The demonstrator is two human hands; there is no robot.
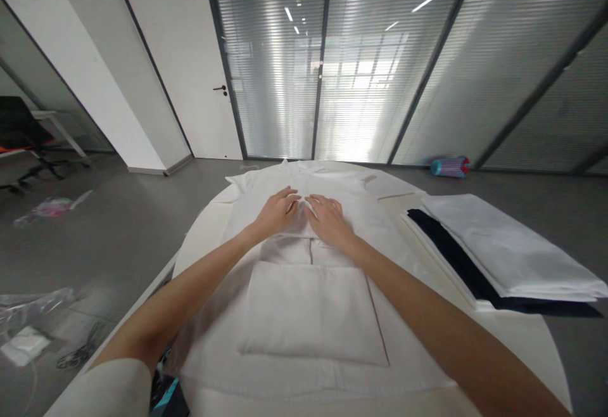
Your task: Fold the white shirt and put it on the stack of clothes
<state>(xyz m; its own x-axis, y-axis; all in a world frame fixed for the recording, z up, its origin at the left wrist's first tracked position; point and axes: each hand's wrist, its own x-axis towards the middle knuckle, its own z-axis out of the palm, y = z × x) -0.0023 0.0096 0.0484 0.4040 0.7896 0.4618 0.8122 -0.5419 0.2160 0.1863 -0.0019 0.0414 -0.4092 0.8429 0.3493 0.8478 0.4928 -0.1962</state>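
A white short-sleeved garment is spread over the round table, its collar end away from me. My left hand rests on the middle of its upper part, fingers apart and slightly bent. Close beside it, my right hand lies on the same cloth, its thumb apart from the fingers. The fingertips of both hands nearly meet; no pinched fabric shows between them. Nearer to me, a flat white rectangular cloth piece lies on the garment; whether it is a pocket or a separate folded piece I cannot tell.
Folded white cloth and dark navy cloth are stacked at the right of the white table. Plastic wrapping and a cable lie on the floor at left. A blue-and-red package sits by the glass wall.
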